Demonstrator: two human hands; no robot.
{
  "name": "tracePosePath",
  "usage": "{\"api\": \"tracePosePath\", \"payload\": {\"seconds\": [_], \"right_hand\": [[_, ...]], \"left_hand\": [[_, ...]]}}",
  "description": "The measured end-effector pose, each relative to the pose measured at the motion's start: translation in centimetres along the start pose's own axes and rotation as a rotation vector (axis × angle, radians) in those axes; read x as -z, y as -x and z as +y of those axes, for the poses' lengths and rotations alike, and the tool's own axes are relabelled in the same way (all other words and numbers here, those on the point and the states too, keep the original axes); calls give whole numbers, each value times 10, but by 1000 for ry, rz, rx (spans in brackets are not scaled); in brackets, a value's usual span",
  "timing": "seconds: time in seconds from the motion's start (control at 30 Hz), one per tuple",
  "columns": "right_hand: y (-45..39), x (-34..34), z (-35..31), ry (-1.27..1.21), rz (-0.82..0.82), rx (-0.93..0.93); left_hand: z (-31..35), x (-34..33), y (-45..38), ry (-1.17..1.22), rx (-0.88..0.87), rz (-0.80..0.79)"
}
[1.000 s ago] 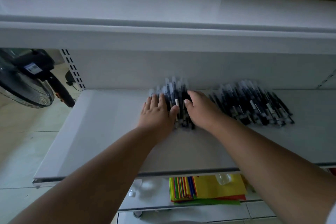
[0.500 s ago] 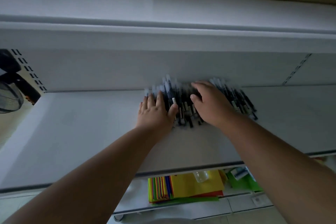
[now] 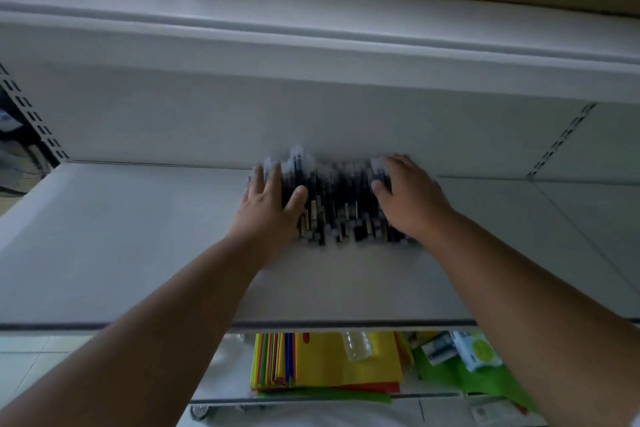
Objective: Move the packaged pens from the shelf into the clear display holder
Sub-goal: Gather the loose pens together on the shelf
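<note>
Now both hands bracket a blurred heap of black packaged pens (image 3: pixel 337 199) on the white shelf (image 3: pixel 121 236): left hand (image 3: pixel 268 208) flat with straight fingers against its left side, right hand (image 3: pixel 410 199) loosely cupped over its right side.

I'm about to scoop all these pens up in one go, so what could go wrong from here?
1. The packaged pens lie loose between the left hand and the right hand; squeezed and lifted, middle ones may slip out.
2. Dropped pens could roll off the shelf front onto the coloured paper stack below.
3. No clear holder is in view, so the carry may be awkward.
</note>
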State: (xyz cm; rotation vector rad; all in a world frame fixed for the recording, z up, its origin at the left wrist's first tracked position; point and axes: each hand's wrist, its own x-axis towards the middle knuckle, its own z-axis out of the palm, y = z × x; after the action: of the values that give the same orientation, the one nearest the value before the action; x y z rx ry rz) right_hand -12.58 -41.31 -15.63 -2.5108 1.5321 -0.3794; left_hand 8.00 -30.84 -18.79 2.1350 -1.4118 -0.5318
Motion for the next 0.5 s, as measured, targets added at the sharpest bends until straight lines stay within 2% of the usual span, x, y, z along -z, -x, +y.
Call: {"api": "tracePosePath", "payload": {"seconds": [0.17,0.33,0.43,0.5], "right_hand": [[0,-7,9,20,-117,-82],[0,-7,6,-62,-57,-32],[1,0,32,-50,-31,-103],[5,-1,50,5,-86,-181]], "left_hand": [[3,-4,-5,-83,5,-27],[7,-5,-8,-39,-7,-37],[2,0,-6,-5,22,-4],[3,-2,-6,-48,7,-18]]}}
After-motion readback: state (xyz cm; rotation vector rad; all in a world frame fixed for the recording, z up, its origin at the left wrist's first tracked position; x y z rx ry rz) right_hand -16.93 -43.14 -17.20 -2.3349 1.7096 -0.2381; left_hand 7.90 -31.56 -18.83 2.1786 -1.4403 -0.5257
